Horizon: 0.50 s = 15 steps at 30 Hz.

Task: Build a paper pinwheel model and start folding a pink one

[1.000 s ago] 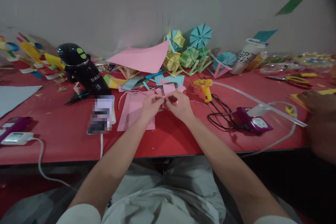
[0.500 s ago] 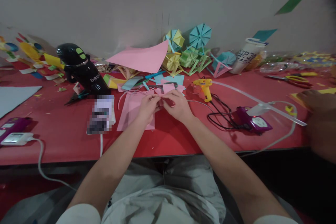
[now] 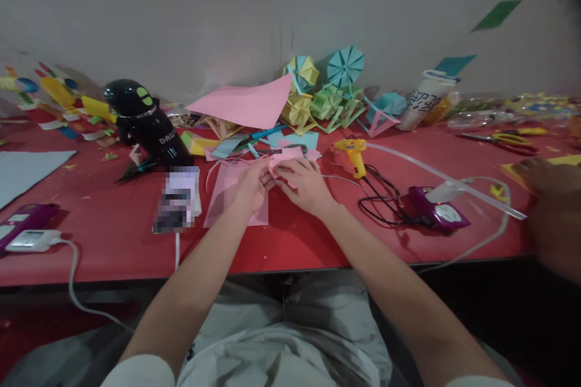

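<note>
Between my hands is a small piece of folded pink paper (image 3: 280, 158), raised a little over the table. My left hand (image 3: 255, 184) is closed on its left edge, fingertips pinching. My right hand (image 3: 305, 182) grips the same paper from the right, its fingers curled over the top and hiding much of it. Beneath my left hand lies a larger sheet of pink paper (image 3: 222, 199). Beyond the hands are thin pale strips and scissors, partly covered by paper scraps.
Right of my hands lies a yellow glue gun (image 3: 354, 157), its black cord near a purple power strip (image 3: 438, 211). A black bottle (image 3: 152, 124) and a phone (image 3: 178, 201) are on the left. Folded paper umbrellas (image 3: 327, 100) stand behind. Another person's hand (image 3: 551, 181) rests far right.
My right hand's fingers have shifted from a fingertip pinch to lying over the pink paper, which now shows more between the hands. The view has tilted slightly.
</note>
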### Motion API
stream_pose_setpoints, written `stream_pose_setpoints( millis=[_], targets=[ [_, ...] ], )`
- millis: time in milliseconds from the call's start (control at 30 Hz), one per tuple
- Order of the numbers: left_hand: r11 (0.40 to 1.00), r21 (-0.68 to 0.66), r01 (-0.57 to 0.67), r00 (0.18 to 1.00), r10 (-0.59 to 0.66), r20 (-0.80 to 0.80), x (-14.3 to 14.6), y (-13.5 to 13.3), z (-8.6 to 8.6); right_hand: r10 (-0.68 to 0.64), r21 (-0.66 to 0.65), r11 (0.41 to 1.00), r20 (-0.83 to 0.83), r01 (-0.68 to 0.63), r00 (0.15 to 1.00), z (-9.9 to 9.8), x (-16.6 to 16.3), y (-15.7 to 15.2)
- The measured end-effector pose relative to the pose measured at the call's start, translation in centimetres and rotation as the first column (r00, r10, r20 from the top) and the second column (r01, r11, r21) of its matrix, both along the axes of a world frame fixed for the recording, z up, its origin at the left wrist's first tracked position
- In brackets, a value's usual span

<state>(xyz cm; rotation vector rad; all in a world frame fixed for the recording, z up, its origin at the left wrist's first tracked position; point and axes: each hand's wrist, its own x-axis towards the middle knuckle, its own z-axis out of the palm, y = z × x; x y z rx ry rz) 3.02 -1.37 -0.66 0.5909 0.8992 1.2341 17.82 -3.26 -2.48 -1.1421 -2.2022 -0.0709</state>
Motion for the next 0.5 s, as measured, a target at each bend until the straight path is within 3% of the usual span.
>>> stream_pose_setpoints(
  millis=[100,200,300,367,433,500],
  targets=[
    [0.998,0.027,-0.061,0.998,0.061,-0.029,0.1,0.1,-0.2,0.029,-0.017,0.999,-0.052,-0.03,0.998,0.0,0.0,-0.1],
    [0.994,0.051,-0.096,0.992,0.099,-0.074,0.1,0.3,-0.4,0.027,0.005,1.0,-0.213,-0.027,0.977,-0.1,0.1,0.1],
    [0.991,0.097,-0.089,0.991,0.098,-0.093,-0.1,0.5,-0.7,-0.081,0.004,0.995,-0.503,0.097,0.861,-0.3,0.4,0.5],
    [0.989,0.127,-0.077,0.99,0.091,-0.111,-0.2,0.5,-0.8,-0.194,-0.146,0.981,-0.682,0.129,0.705,-0.4,0.6,1.0],
    [0.986,0.152,-0.061,0.986,0.084,-0.145,-0.2,0.4,-1.0,-0.302,-0.361,0.932,-0.753,0.017,0.585,-0.4,0.7,1.3],
    [0.985,0.169,-0.037,0.983,0.067,-0.171,-0.1,0.2,-1.1,-0.367,-0.51,0.849,-0.756,-0.136,0.542,-0.4,0.5,1.5]
  ],
)
